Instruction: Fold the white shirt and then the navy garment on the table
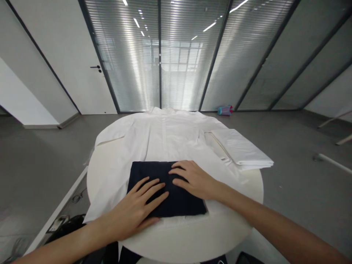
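A folded dark navy cloth (176, 205) lies flat near the front of a round table, on top of a spread white shirt (167, 135). My left hand (140, 201) rests palm down over its left front part, fingers spread. Across its upper right part lies my right hand (192, 178), palm down with the fingers slightly bent and apart. Neither hand grips the cloth. The shirt's collar end points away from me, at the far table edge. To the right, a folded white cloth (242, 148) sits partly over the table's edge.
The round white table (187, 242) curves towards me. A blue and pink object (225, 110) lies on the grey floor by the glass wall. At the back left is a white door (68, 55). Pale furniture legs (334, 164) stand at the far right.
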Available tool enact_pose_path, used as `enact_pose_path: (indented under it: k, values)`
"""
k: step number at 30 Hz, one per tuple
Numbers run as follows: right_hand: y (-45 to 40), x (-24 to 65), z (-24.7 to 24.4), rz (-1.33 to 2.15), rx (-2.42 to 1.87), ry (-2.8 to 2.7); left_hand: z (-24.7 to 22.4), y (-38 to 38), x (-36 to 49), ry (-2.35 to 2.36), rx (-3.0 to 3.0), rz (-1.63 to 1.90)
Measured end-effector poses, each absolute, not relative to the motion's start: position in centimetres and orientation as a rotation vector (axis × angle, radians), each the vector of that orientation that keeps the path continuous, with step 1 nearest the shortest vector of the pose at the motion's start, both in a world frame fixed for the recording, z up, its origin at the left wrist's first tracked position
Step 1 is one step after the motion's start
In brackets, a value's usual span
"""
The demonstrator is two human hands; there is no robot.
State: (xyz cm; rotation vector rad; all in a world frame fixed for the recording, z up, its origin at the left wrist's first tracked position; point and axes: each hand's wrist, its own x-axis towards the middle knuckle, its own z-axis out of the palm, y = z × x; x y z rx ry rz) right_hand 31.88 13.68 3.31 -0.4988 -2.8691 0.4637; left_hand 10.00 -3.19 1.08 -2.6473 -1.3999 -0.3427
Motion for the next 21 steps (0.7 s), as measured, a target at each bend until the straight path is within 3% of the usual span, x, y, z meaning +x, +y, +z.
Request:
enact_pose_path:
  k: [13,21]
  values:
    - [19.5,23.5,6.5,0.883,-0.571,-3.235,1.9,-3.5,11.0,-1.313,-2.521,-0.267]
    - [17.5,28.9,8.8,1.159,-0.439,-2.762,4.3,-3.6,11.1,-1.016,-2.391,-0.435]
